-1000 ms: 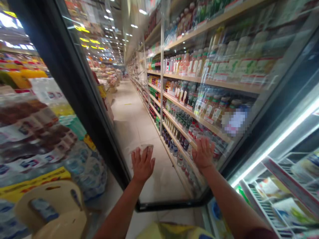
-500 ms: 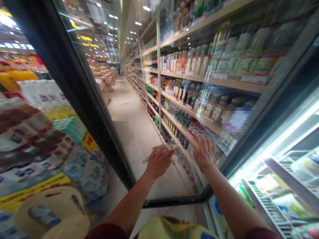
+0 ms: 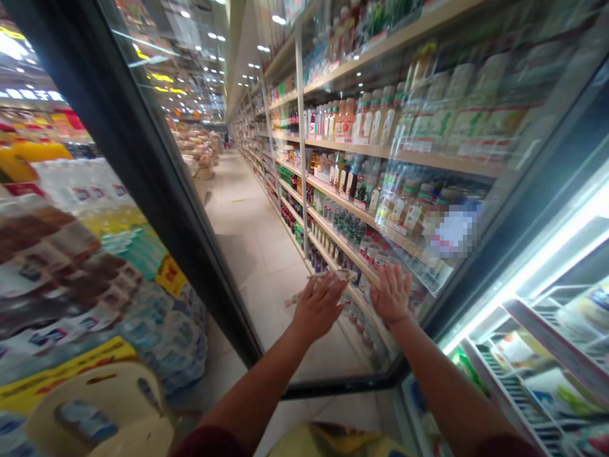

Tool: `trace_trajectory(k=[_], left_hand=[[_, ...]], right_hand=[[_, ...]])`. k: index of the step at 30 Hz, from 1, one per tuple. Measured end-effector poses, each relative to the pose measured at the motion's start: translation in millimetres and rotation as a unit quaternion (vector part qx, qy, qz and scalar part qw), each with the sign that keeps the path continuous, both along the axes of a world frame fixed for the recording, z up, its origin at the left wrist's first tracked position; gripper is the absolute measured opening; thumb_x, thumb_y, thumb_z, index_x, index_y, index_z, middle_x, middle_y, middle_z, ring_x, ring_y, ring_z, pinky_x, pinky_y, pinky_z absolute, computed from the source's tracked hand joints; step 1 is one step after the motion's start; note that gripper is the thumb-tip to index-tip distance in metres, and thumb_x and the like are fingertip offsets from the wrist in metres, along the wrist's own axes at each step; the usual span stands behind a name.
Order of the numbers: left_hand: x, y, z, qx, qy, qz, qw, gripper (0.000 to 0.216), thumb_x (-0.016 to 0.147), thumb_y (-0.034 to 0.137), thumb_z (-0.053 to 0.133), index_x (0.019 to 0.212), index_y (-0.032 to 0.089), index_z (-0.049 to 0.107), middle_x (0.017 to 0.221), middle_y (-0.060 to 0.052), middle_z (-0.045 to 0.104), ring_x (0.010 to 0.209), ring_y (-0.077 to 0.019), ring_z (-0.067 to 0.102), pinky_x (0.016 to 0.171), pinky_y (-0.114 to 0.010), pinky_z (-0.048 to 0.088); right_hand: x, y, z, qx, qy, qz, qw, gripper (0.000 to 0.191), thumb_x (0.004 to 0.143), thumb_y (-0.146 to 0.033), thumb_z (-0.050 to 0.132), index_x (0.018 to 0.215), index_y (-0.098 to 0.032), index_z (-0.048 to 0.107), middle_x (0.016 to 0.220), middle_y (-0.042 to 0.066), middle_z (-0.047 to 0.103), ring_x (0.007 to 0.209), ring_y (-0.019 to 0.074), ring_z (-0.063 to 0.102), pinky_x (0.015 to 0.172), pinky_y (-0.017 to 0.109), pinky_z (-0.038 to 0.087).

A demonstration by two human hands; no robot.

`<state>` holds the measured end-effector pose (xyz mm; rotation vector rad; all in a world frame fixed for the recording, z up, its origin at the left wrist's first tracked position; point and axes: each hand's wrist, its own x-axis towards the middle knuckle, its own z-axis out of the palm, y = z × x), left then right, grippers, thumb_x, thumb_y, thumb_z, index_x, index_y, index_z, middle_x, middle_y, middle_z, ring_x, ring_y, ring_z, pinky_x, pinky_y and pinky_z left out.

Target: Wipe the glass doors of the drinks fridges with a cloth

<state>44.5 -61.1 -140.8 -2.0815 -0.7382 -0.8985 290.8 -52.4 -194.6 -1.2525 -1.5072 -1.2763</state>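
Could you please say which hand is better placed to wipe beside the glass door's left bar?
Probably the left hand: it is nearer the left bar, and what looks like a cloth shows beneath it. The right hand, spread against the glass, is farther right, with no cloth visible.

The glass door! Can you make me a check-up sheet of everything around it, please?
Surface: glass pane, with reflections on it.
Job's things: dark door frame; something pale at the left hand, too blurred to name.
Clutter: beige chair near stacked bottle packs.
Hands: both seem flat against the glass; right hand has fingers spread.
Cables: nothing seen.
Surroundings: bottle shelves and aisle floor through the glass; lit cooler shelves at picture right.
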Motion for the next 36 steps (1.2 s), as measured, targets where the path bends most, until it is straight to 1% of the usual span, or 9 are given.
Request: trace_trajectory(k=[2, 7, 14, 18, 22, 27, 31, 33, 36], left_hand=[[-9, 3, 5.6, 0.011, 0.0, 0.012, 1.0, 0.046, 0.101, 0.041, 0.049, 0.143, 0.025, 0.056, 0.148, -0.002, 0.056, 0.157, -0.019, 0.007, 0.13, -0.047, -0.001], [-19, 14, 62.6, 0.04, -0.141, 0.075, 0.986, 0.062, 0.102, 0.043, 0.041, 0.156, 0.014, 0.035, 0.155, -0.012, 0.046, 0.157, -0.0282, 0.004, 0.128, -0.055, 0.001], [16, -5, 22.5, -0.017, 0.041, -0.043, 0.998, 0.055, 0.1, 0.055, 0.044, 0.146, 0.027, 0.052, 0.151, -0.002, 0.053, 0.156, -0.0206, 0.019, 0.13, -0.046, 0.001], [-1, -1, 49.3, 0.009, -0.047, -0.013, 0.999, 0.058, 0.104, 0.051, 0.034, 0.154, 0.023, 0.04, 0.15, -0.005, 0.054, 0.157, -0.0218, 0.013, 0.129, -0.049, -0.001], [-7, -1, 76.5, 0.038, -0.144, 0.01, 0.989, 0.064, 0.105, 0.051, 0.023, 0.159, 0.016, 0.027, 0.154, -0.011, 0.048, 0.158, -0.0283, 0.004, 0.126, -0.054, -0.002], [3, -19, 65.2, -0.12, -0.067, -0.131, 0.982, 0.068, 0.104, 0.056, 0.008, 0.162, 0.021, 0.018, 0.155, -0.009, 0.048, 0.157, -0.0241, 0.012, 0.127, -0.048, -0.002], [-25, -29, 60.3, -0.204, -0.177, -0.264, 0.926, 0.066, 0.104, 0.052, 0.001, 0.163, 0.023, 0.001, 0.157, -0.014, 0.043, 0.148, -0.0226, 0.039, 0.123, -0.047, 0.026], [-48, -29, 58.7, -0.142, -0.253, -0.228, 0.929, 0.06, 0.106, 0.047, 0.016, 0.162, 0.025, 0.01, 0.159, -0.015, 0.041, 0.146, -0.0243, 0.042, 0.119, -0.049, 0.034], [-78, -24, 52.5, -0.003, -0.275, -0.038, 0.961, 0.061, 0.102, 0.036, 0.043, 0.159, 0.023, 0.027, 0.16, -0.017, 0.038, 0.154, -0.032, 0.024, 0.122, -0.059, 0.023]], right_hand=[[-4, -1, 1.1, 0.0, 0.009, 0.004, 1.0, 0.053, 0.095, -0.031, 0.048, 0.145, -0.013, 0.048, 0.138, 0.02, 0.062, 0.141, 0.0304, 0.047, 0.121, 0.053, 0.026], [-12, -2, 4.1, 0.016, 0.028, 0.023, 0.999, 0.058, 0.095, -0.027, 0.05, 0.151, -0.012, 0.043, 0.14, 0.019, 0.061, 0.146, 0.0296, 0.041, 0.123, 0.052, 0.023], [-34, -15, 9.0, -0.021, 0.111, 0.07, 0.991, 0.066, 0.099, -0.021, 0.044, 0.161, -0.014, 0.022, 0.155, 0.021, 0.045, 0.153, 0.0328, 0.028, 0.12, 0.062, 0.027], [-64, -41, 23.4, -0.07, 0.218, 0.119, 0.966, 0.065, 0.1, -0.021, 0.043, 0.161, -0.016, 0.021, 0.16, 0.021, 0.038, 0.154, 0.0335, 0.025, 0.117, 0.064, 0.033], [-88, -63, 32.5, -0.075, 0.212, 0.19, 0.956, 0.067, 0.098, -0.016, 0.046, 0.161, -0.017, 0.022, 0.159, 0.02, 0.039, 0.15, 0.0313, 0.034, 0.115, 0.06, 0.041], [-114, -77, 43.7, -0.092, 0.17, 0.294, 0.936, 0.071, 0.097, -0.012, 0.045, 0.162, -0.016, 0.017, 0.162, 0.019, 0.035, 0.148, 0.0287, 0.039, 0.111, 0.049, 0.05], [-142, -73, 83.1, -0.127, 0.186, 0.238, 0.945, 0.071, 0.1, -0.02, 0.042, 0.163, -0.012, 0.01, 0.165, 0.02, 0.027, 0.154, 0.0315, 0.026, 0.116, 0.054, 0.043], [-154, -64, 104.5, -0.137, 0.187, 0.183, 0.955, 0.071, 0.101, -0.028, 0.043, 0.162, -0.009, 0.012, 0.166, 0.021, 0.024, 0.156, 0.035, 0.016, 0.119, 0.058, 0.036], [-157, -51, 109.7, -0.107, 0.169, 0.138, 0.97, 0.074, 0.101, -0.037, 0.047, 0.161, -0.007, 0.016, 0.165, 0.023, 0.025, 0.157, 0.0374, 0.008, 0.119, 0.061, 0.032]])
